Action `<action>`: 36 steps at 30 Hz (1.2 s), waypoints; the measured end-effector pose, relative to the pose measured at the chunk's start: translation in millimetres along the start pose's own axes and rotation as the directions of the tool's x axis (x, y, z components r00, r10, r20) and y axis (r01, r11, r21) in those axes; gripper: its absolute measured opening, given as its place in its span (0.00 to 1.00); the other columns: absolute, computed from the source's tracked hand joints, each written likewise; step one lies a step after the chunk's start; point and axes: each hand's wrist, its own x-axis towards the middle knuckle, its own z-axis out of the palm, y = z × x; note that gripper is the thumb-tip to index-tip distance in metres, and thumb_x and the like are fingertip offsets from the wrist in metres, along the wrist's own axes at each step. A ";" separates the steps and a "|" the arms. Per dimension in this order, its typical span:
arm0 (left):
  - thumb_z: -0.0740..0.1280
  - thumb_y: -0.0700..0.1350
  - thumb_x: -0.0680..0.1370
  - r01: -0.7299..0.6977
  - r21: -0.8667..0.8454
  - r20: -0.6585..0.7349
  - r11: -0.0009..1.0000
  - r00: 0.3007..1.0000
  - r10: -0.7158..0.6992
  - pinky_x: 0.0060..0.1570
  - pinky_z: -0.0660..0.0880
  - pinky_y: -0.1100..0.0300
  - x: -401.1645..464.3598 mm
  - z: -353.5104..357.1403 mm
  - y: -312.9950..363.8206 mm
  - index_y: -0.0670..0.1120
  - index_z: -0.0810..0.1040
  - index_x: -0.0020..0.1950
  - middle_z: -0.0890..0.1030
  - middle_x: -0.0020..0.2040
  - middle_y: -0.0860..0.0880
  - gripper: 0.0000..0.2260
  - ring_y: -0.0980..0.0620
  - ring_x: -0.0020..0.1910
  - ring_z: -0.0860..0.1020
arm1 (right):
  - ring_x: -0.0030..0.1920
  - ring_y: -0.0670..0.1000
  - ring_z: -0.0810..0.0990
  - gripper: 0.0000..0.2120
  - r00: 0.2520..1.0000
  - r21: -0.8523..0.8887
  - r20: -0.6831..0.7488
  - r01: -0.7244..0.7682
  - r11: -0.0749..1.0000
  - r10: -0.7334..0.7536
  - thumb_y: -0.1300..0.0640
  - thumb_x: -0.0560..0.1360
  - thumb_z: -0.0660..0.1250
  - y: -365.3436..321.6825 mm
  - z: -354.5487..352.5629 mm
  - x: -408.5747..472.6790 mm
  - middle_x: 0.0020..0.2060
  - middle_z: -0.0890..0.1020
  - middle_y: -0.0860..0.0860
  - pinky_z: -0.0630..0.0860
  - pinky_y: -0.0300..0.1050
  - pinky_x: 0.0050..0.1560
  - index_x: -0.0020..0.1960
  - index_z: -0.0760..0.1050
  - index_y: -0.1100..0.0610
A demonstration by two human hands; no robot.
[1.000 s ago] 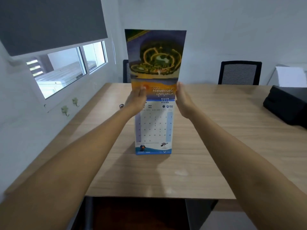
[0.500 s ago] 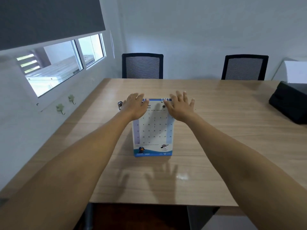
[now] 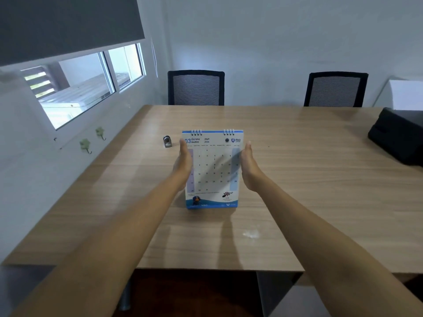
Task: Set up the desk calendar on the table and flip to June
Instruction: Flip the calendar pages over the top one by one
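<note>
The desk calendar stands on the table, showing March. The left hand and right hand are flat and open at its sides. It looks light and tippy; pages turn best from the bottom edge.

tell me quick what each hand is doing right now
Left hand: open, flat against the left edge of the desk calendar.
Right hand: open, flat at the calendar's right edge; contact cannot be told.

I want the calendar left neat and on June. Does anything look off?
The desk calendar stands upright on the table, not askew, but its open page reads March, not June. Nothing looks damaged.
</note>
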 end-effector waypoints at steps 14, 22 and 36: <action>0.41 0.65 0.79 0.092 -0.030 -0.131 0.995 0.987 -0.095 0.48 0.74 0.57 -8.5 -35.7 60.3 0.34 0.74 0.63 0.80 0.53 0.41 0.38 0.46 0.46 0.79 | 0.52 0.50 0.74 0.47 0.993 -0.066 -0.114 -0.007 0.998 -0.001 0.31 0.75 0.33 -59.1 -33.8 -25.7 0.56 0.80 0.53 0.65 0.50 0.60 0.68 0.72 0.64; 0.42 0.61 0.81 -0.078 -0.169 -0.085 0.983 0.994 0.064 0.61 0.70 0.51 -10.3 -25.2 102.0 0.43 0.70 0.70 0.75 0.68 0.44 0.31 0.44 0.63 0.75 | 0.75 0.52 0.63 0.38 0.984 0.213 0.031 0.166 0.963 -0.177 0.35 0.78 0.34 -103.7 -29.1 -25.9 0.68 0.74 0.50 0.54 0.54 0.75 0.78 0.52 0.58; 0.46 0.56 0.81 -0.272 0.871 0.158 0.409 0.944 0.290 0.71 0.62 0.44 51.3 -14.1 61.8 0.45 0.65 0.74 0.64 0.76 0.43 0.26 0.42 0.75 0.62 | 0.78 0.54 0.35 0.33 0.962 -0.962 0.034 0.105 0.253 -0.271 0.35 0.78 0.38 -59.6 -4.1 22.4 0.79 0.44 0.45 0.33 0.67 0.72 0.79 0.43 0.48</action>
